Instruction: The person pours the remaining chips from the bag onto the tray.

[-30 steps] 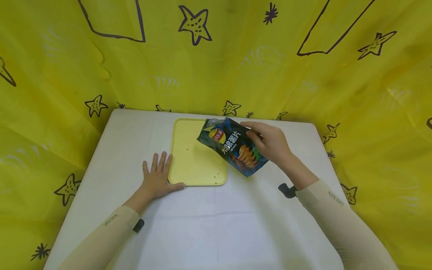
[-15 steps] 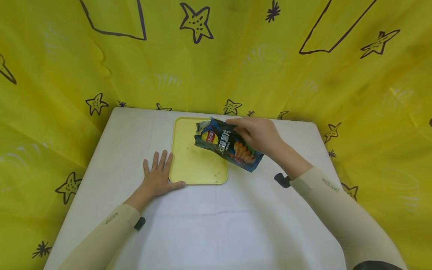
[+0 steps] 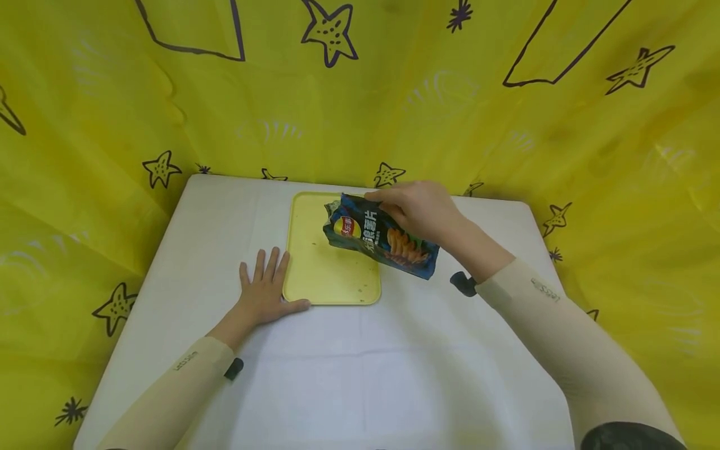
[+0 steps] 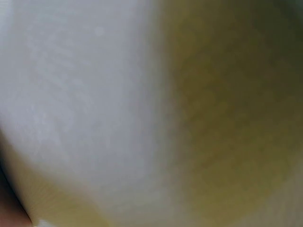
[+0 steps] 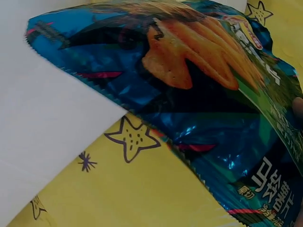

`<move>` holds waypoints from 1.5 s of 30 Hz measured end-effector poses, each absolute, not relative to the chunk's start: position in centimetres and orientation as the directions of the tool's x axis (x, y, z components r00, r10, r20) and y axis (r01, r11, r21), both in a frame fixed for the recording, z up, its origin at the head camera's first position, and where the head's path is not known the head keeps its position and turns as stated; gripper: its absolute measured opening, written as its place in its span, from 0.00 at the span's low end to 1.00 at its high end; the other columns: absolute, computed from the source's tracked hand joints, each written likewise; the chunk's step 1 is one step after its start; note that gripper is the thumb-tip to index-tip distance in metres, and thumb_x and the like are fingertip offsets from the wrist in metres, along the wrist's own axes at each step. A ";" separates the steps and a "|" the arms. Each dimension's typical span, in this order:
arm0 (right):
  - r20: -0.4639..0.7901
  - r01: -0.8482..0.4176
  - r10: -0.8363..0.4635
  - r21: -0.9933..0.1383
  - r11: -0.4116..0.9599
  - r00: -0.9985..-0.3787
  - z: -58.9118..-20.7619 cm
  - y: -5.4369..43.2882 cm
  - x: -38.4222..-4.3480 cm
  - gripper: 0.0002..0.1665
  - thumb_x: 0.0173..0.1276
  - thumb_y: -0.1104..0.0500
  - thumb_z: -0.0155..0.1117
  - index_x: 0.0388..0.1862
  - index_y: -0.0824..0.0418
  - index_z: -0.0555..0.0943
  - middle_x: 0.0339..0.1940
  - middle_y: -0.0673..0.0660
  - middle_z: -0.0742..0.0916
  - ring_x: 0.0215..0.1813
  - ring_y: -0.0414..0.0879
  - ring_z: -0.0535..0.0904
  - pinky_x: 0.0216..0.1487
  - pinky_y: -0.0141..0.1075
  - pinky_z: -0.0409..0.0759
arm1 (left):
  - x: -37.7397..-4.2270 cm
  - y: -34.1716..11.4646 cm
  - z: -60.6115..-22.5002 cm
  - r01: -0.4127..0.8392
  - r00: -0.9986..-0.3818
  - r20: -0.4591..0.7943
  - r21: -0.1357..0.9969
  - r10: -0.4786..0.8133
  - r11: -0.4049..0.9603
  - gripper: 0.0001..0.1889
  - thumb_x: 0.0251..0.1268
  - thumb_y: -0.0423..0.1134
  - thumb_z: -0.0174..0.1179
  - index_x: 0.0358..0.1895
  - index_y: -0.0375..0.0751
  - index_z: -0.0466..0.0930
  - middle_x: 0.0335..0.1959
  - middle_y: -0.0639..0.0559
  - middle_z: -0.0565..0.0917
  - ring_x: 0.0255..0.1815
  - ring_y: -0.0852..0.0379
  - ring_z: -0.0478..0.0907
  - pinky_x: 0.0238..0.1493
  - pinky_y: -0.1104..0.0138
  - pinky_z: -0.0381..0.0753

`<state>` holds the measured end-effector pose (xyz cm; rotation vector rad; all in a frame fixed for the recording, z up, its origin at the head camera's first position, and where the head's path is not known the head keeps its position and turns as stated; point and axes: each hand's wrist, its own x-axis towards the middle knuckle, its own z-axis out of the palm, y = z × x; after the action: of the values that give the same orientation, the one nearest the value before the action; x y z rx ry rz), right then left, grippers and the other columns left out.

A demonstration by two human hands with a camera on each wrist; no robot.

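Observation:
My right hand (image 3: 424,209) grips a dark blue-green potato chip bag (image 3: 388,244) by its upper edge. The bag is held tilted over the right part of a yellow tray (image 3: 315,275), its crumpled end facing left. Small crumbs (image 3: 361,290) lie on the tray near its front right corner. In the right wrist view the chip bag (image 5: 189,113) fills much of the picture, with chips printed on it. My left hand (image 3: 261,303) lies with fingers spread at the tray's front left corner, thumb along the front edge. The left wrist view is blurred.
The tray stands on a white-covered table (image 3: 360,387) toward its back edge. Behind and beside the table hangs a yellow curtain (image 3: 225,112) with dark star drawings. Dark straps show at both wrists.
My right hand has moved left and slightly away from me with the chip bag, which has swung to a flatter slant over the tray. The left hand has stayed put.

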<state>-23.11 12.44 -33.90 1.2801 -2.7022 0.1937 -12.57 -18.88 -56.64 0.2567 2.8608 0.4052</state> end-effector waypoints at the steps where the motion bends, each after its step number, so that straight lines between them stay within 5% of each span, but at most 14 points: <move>1: 0.172 -0.774 -0.758 -0.046 0.631 -0.629 -33.7 12.3 -23.2 0.18 0.75 0.57 0.60 0.61 0.45 0.84 0.43 0.52 0.91 0.29 0.45 0.83 0.20 0.38 0.69 | -12.6 -18.9 -56.7 0.139 -0.956 -0.210 0.294 0.206 0.946 0.68 0.49 0.85 0.48 0.81 0.42 0.30 0.82 0.39 0.30 0.80 0.35 0.21 0.68 0.31 0.21; 9: 0.069 -0.743 -0.742 0.014 0.669 -0.666 -32.7 10.6 -23.9 0.19 0.75 0.55 0.60 0.62 0.40 0.82 0.43 0.50 0.91 0.34 0.45 0.83 0.25 0.39 0.75 | -12.8 -18.8 -56.7 0.137 -0.956 -0.212 0.292 0.203 0.947 0.69 0.48 0.86 0.46 0.81 0.42 0.30 0.82 0.39 0.31 0.80 0.35 0.21 0.68 0.30 0.21; 19: -0.008 -0.744 -0.746 0.073 0.664 -0.666 -31.7 9.0 -24.5 0.19 0.76 0.56 0.58 0.61 0.39 0.83 0.29 0.51 0.86 0.25 0.46 0.73 0.21 0.36 0.63 | -12.8 -18.8 -56.5 0.127 -0.954 -0.230 0.279 0.194 0.952 0.69 0.48 0.86 0.46 0.81 0.42 0.30 0.82 0.40 0.30 0.80 0.36 0.21 0.68 0.31 0.21; 28: -0.128 -0.760 -0.750 0.055 0.648 -0.648 -30.6 7.4 -24.9 0.18 0.76 0.54 0.59 0.60 0.38 0.83 0.42 0.52 0.91 0.29 0.46 0.78 0.25 0.37 0.68 | -12.8 -18.9 -56.8 0.131 -0.954 -0.223 0.285 0.199 0.950 0.68 0.48 0.86 0.46 0.81 0.43 0.30 0.82 0.40 0.30 0.80 0.35 0.21 0.68 0.31 0.20; 45: -0.155 -0.816 -0.801 0.100 0.569 -0.578 -29.9 5.2 -25.2 0.19 0.74 0.57 0.61 0.59 0.39 0.84 0.46 0.50 0.91 0.31 0.47 0.80 0.25 0.38 0.73 | -12.8 -18.9 -57.1 0.126 -0.958 -0.210 0.297 0.194 0.946 0.68 0.48 0.86 0.46 0.81 0.43 0.30 0.82 0.40 0.30 0.80 0.36 0.21 0.68 0.31 0.20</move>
<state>-25.20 5.23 -29.86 1.4802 -2.8637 -0.2601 -12.80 -18.86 -57.10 0.2384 2.8630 0.4145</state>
